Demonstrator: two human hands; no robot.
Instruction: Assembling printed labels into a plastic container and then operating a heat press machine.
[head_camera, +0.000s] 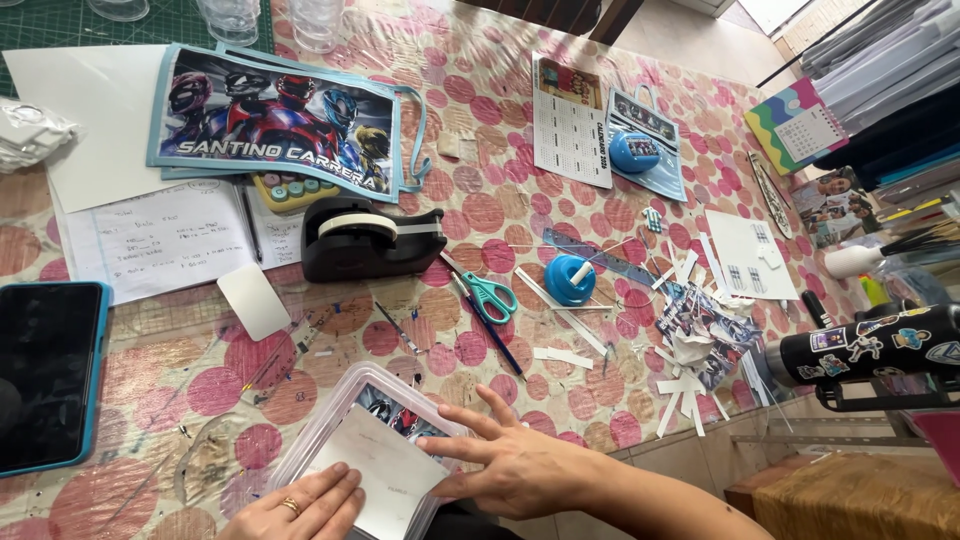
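Both my hands rest on a clear plastic sleeve (340, 410) at the table's near edge. Inside it lies a white card (385, 470) over a printed picture (385, 408). My left hand (295, 508), with a ring on one finger, presses the card's lower left corner. My right hand (510, 462) lies flat with fingers spread on the sleeve's right side, fingertips touching the card. Neither hand grips anything.
A black tape dispenser (365, 238), teal-handled scissors (487, 294), a pen (490, 330), a blue glue cap (570, 278), a ruler (600, 258) and several paper strips (685, 385) lie beyond. A tablet (45, 370) sits left, a printed banner (280, 120) far left, a black bottle (870, 345) right.
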